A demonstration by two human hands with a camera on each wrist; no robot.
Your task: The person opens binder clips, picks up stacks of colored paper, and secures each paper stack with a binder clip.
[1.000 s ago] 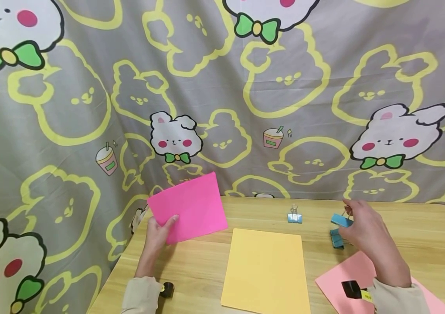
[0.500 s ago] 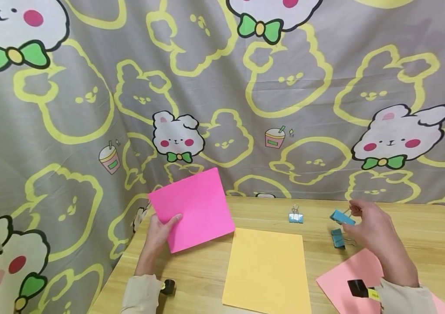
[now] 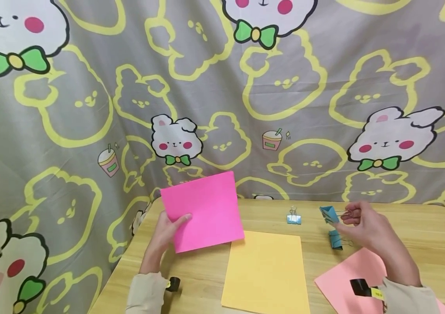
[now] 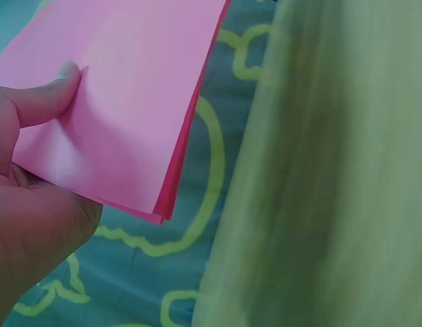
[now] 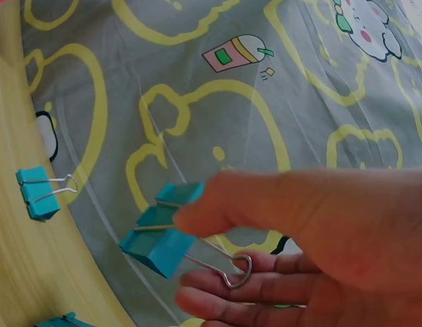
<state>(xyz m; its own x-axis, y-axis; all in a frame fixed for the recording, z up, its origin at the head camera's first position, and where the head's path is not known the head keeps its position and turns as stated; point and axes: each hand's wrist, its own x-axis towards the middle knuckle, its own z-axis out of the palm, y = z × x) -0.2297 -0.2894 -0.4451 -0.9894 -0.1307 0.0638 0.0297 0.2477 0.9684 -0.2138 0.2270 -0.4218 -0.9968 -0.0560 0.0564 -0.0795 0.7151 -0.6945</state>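
Observation:
My left hand [image 3: 167, 229] grips a small stack of bright pink paper [image 3: 208, 211] by its lower left side, thumb on the front face. In the left wrist view several layered sheets show at the stack's edge. My right hand [image 3: 369, 222] holds a blue binder clip [image 3: 329, 214] above the table, thumb on one side and fingers by a wire handle, as the right wrist view shows. Just below it another blue binder clip [image 3: 335, 240] lies on the wood. A third binder clip [image 3: 294, 218] stands farther left with its wire handles up.
Yellow paper [image 3: 266, 272] lies flat at the middle of the wooden table [image 3: 198, 270]. Salmon-pink paper [image 3: 349, 274] lies under the right forearm, partly hidden by it. A grey patterned curtain [image 3: 214, 87] hangs behind the table and along its left side.
The pink paper and left hand have shifted right, toward the yellow paper. The binder clip in the right hand has moved slightly left and turned, its wire handle now pointing toward the fingers.

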